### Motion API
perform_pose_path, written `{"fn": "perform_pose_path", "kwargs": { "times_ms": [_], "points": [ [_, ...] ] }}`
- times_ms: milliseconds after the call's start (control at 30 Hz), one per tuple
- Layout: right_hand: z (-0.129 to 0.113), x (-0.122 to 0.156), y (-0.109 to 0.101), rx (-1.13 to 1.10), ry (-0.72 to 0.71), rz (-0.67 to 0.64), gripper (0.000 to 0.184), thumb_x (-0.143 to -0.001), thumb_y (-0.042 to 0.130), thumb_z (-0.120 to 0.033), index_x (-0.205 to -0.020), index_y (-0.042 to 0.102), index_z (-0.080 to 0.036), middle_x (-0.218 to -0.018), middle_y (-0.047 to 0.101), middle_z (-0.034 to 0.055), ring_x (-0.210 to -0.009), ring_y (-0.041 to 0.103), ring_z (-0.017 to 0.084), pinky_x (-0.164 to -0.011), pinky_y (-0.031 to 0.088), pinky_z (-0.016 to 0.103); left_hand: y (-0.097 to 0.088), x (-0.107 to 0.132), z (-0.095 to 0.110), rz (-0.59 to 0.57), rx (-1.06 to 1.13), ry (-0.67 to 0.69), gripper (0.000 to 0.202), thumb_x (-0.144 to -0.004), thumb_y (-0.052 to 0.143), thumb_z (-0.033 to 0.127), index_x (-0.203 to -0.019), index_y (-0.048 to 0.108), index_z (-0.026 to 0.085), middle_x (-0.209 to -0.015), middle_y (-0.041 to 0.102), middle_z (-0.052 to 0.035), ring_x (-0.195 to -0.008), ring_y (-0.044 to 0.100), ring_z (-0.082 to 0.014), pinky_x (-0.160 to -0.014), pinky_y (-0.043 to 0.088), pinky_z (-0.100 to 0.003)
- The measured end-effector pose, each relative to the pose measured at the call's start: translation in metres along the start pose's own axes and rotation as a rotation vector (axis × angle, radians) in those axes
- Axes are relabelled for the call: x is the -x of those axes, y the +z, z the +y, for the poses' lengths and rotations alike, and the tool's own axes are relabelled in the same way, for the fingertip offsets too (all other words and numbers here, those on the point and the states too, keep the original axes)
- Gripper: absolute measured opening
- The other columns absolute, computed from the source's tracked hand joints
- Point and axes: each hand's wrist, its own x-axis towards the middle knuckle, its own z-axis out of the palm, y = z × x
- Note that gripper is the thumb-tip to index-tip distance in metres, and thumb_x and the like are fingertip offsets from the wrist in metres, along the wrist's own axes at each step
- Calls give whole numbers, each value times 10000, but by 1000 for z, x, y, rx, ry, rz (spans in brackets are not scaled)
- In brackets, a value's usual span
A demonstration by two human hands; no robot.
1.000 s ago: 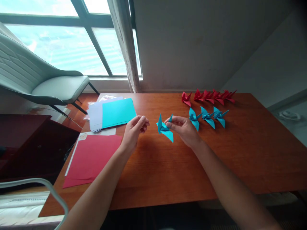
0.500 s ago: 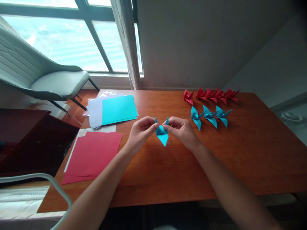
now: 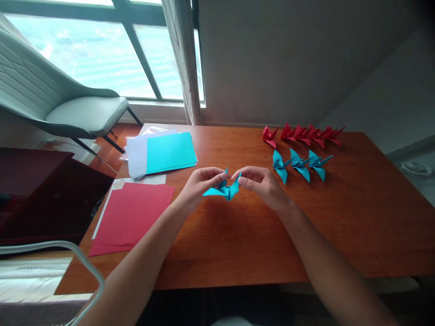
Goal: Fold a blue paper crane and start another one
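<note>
A blue paper crane [image 3: 222,190] hangs just above the middle of the wooden table [image 3: 238,244], held between both hands. My left hand [image 3: 200,183] pinches its left tip and my right hand [image 3: 261,181] pinches its right tip. One wing sticks out flat toward the left. To the right of my right hand, three finished blue cranes [image 3: 301,164] stand in a row on the table. Behind them is a row of several red cranes [image 3: 304,134].
A red paper sheet [image 3: 131,217] lies at the table's left front. Behind it is a stack of teal and pale sheets [image 3: 159,154]. A grey chair [image 3: 64,113] stands by the window at left. A metal chair rail [image 3: 78,267] curves at the lower left.
My left hand came in and took the crane's left tip; the crane, first held by the right hand alone, turned so its wing now lies flat toward the left.
</note>
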Motion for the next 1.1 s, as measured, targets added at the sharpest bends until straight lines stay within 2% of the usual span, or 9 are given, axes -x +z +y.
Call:
{"fn": "perform_pose_path", "kwargs": {
  "times_ms": [133,233,300,367,433,600,767,933,1100],
  "points": [
    [1,-2,1,-13,27,37,206,-820,774,-416,-920,785,-236,-890,751,32,-834,678,185,-757,548,324,-12,-3,3,7,33,-55,336,-822,741,447,-916,764,125,-797,668,-67,-681,559,-119,-560,405,-196],
    [4,-4,2,41,-13,123,208,-797,792,-428,-831,775,-223,-815,690,28,-743,616,163,-664,505,312,-23,-8,10,332,146,38,291,-810,720,425,-891,747,147,-911,684,-76,-645,517,-91,-489,320,-172],
    [7,-6,3,132,-89,215,195,-782,804,-417,-770,765,-226,-783,617,14,-702,553,146,-632,468,311,-26,-9,13,537,96,133,230,-803,710,373,-787,715,144,-835,660,-52,-580,454,-71,-462,266,-175],
    [10,-7,3,255,-188,311,154,-783,805,-393,-760,766,-246,-810,569,10,-748,535,155,-687,471,332,-21,-7,14,584,-27,244,228,-836,683,357,-744,691,149,-754,625,-28,-553,415,-70,-467,261,-190],
    [11,-7,2,371,-277,391,102,-796,798,-373,-776,772,-276,-891,575,22,-870,556,185,-812,482,376,-10,-2,12,507,-185,359,254,-884,659,389,-773,693,164,-692,589,-9,-557,406,-84,-504,310,-210],
    [8,-5,2,477,-339,432,84,-817,786,-385,-787,767,-309,-1175,629,42,-1198,531,268,-1009,442,466,18,9,3,264,-562,517,168,-894,684,353,-892,716,187,-881,675,-51,-636,505,-107,-580,398,-239],
    [9,-4,9,403,-311,363,83,-842,764,-374,-809,758,-298,-1165,655,44,-1160,581,250,-1043,443,471,23,9,-1,208,-611,512,135,-889,685,323,-875,718,193,-859,678,-45,-600,491,-96,-549,385,-230],
    [11,-3,16,236,-257,307,114,-831,774,-383,-812,751,-273,-996,664,40,-976,628,209,-875,509,387,22,8,-3,210,-508,399,187,-849,728,360,-802,709,180,-624,573,14,-536,406,-86,-507,321,-225],
    [6,-1,20,162,-210,261,159,-823,780,-392,-781,745,-242,-813,662,16,-785,603,165,-701,488,313,21,6,-4,136,-370,316,250,-802,777,385,-759,702,151,-616,571,11,-532,405,-77,-494,309,-220]
  ]
}}
